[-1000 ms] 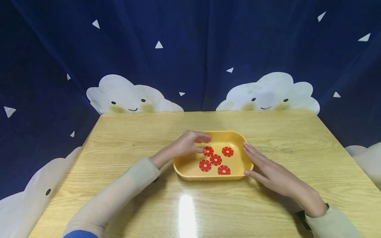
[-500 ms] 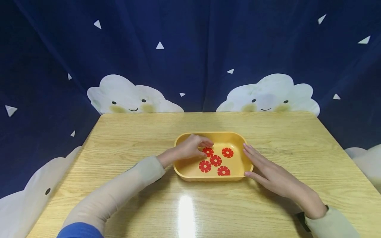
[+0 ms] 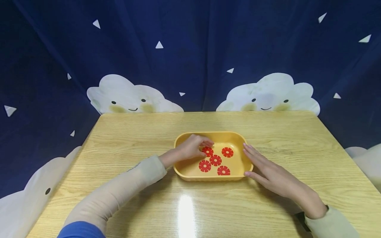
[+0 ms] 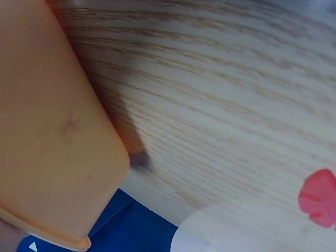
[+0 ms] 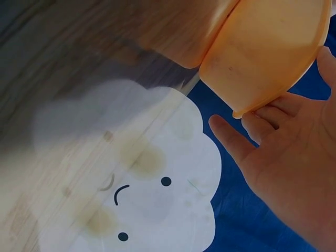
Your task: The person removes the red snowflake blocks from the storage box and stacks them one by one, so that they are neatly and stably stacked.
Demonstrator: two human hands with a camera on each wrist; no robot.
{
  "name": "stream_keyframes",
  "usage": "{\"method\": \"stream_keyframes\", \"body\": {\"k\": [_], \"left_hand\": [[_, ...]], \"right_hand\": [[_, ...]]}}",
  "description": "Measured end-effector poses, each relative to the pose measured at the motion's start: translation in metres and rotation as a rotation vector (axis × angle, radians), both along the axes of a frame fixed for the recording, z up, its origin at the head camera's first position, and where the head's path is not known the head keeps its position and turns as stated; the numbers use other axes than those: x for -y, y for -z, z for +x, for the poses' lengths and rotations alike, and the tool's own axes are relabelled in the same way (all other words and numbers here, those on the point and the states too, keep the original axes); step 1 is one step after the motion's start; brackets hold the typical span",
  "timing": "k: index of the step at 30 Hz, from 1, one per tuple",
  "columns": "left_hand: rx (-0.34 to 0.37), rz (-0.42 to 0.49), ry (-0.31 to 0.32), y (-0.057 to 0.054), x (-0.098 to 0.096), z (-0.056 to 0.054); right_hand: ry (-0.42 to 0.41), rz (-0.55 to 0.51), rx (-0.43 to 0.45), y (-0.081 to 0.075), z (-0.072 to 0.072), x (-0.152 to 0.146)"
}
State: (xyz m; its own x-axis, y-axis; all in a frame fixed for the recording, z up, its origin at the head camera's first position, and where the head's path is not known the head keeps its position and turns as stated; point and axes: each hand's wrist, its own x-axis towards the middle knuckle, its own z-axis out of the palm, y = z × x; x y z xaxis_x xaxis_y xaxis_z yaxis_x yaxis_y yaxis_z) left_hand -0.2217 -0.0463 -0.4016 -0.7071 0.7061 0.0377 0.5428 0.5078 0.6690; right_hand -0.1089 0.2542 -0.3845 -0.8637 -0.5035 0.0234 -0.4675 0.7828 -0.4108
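A shallow yellow plastic tray (image 3: 190, 178) stands on the table, several red notched plastic discs lying flat on its floor. My left hand (image 3: 190, 147) reaches in over the left rim, its thumb and fingers parted around the upper left disc (image 3: 208, 152). Its thumb tip is right at that disc's edge. Two more are the middle disc (image 3: 215, 160) and the right disc (image 3: 227, 152). At the tray's right end, my right hand (image 3: 275, 175) touches the rim with straightened fingers. In the right wrist view its fingers (image 5: 231, 137) lie beside the tray's outer wall (image 5: 257, 52).
The wooden table (image 3: 143, 135) extends around the tray. Behind it hangs a dark blue curtain (image 3: 190, 49) printed with white clouds. In the left wrist view the tray's outer wall (image 4: 58, 115) fills the left side, and a reddish lobed shape (image 4: 319, 198) shows at the right edge.
My left hand has moved right and down into the tray, its fingers lowering around the upper left disc. The right hand, tray and discs have stayed in place.
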Motion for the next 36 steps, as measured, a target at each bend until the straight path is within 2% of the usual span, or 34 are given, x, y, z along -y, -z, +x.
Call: {"method": "stream_keyframes", "body": {"k": [9,16,23,30,36], "left_hand": [[-0.012,0.0,0.004,-0.001,0.0,0.002],[-0.029,-0.012,-0.024,-0.008,0.002,0.004],[-0.064,-0.009,-0.037,-0.021,0.01,0.007],[-0.077,0.055,-0.043,-0.034,0.025,0.018],[-0.075,0.091,-0.083,-0.046,0.041,0.027]], "right_hand": [[0.005,0.001,0.005,0.0,0.001,0.0],[0.011,0.003,0.013,-0.001,0.001,0.001],[0.009,0.002,0.013,-0.001,0.001,0.001],[0.005,0.002,0.011,0.0,0.0,0.001],[0.005,0.005,0.002,0.0,0.0,-0.001]]}}
